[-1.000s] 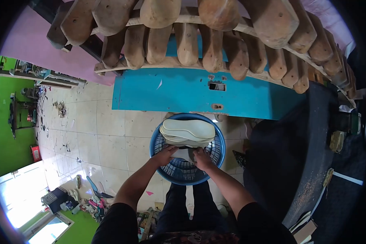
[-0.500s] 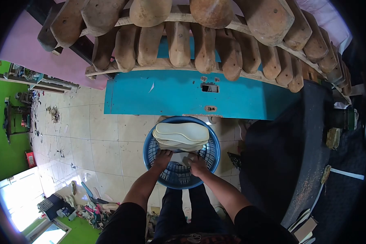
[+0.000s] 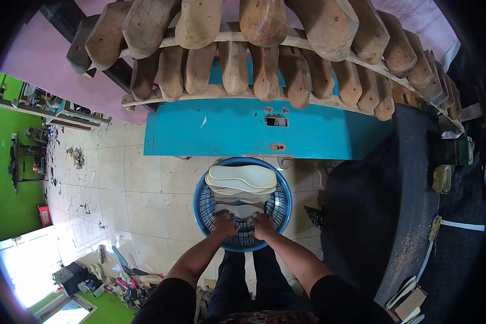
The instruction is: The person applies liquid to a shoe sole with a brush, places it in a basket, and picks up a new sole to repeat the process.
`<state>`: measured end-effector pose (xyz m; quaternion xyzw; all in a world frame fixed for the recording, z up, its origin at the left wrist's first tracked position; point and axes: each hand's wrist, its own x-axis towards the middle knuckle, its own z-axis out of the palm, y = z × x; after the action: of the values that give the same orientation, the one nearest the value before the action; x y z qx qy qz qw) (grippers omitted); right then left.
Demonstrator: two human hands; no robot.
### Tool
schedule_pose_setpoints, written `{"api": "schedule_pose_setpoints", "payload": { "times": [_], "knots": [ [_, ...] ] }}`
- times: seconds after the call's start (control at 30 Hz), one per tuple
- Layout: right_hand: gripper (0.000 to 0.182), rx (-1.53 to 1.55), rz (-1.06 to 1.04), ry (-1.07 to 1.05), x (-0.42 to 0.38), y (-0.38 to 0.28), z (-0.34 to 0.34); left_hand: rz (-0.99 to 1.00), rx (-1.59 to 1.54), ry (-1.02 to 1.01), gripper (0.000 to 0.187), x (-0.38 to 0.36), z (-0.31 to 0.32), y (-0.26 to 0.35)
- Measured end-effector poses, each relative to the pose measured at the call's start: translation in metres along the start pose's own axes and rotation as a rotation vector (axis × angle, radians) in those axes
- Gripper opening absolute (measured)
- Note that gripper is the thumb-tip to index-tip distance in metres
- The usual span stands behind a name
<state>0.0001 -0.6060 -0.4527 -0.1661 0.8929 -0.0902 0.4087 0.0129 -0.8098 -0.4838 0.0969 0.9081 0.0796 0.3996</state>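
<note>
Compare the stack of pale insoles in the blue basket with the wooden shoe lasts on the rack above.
The insoles are flat, thin and cream; the wooden shoe lasts are thick, rounded and brown. The insoles lie piled on each other inside the blue basket; the lasts sit side by side in rows on a rack. Both are foot-shaped. The left hand and right hand are in the basket.

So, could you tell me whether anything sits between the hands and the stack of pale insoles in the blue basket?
Nothing visible does. The left hand and right hand are both inside the blue basket, just in front of the stack of insoles. Only the open mesh floor and a pale piece lying there separate them from it.
</note>
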Motion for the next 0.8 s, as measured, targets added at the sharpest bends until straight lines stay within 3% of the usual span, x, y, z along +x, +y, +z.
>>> {"api": "schedule_pose_setpoints", "payload": {
  "times": [0.03,0.2,0.43,0.63,0.7,0.8],
  "knots": [
    [0.058,0.002,-0.002,0.003,0.002,0.0,0.004,-0.02,0.002,-0.088,0.075,0.001,0.002,0.0],
    [0.072,-0.106,0.056,-0.038,0.01,-0.004,0.024,-0.031,-0.007,-0.119,0.079,0.003,0.009,0.0],
    [0.07,-0.104,0.103,-0.144,0.013,-0.006,0.025,-0.083,-0.046,-0.154,0.077,0.008,-0.001,0.009],
    [0.067,-0.172,0.117,-0.065,0.011,-0.016,0.021,-0.049,-0.016,-0.22,0.075,0.009,-0.005,0.001],
    [0.064,-0.115,0.092,-0.124,0.005,-0.017,0.008,-0.057,-0.038,-0.237,0.073,0.007,-0.01,-0.002],
    [0.059,-0.135,0.122,-0.014,-0.011,-0.019,-0.009,-0.047,-0.07,-0.232,0.072,-0.004,-0.019,-0.008]
  ]
}}
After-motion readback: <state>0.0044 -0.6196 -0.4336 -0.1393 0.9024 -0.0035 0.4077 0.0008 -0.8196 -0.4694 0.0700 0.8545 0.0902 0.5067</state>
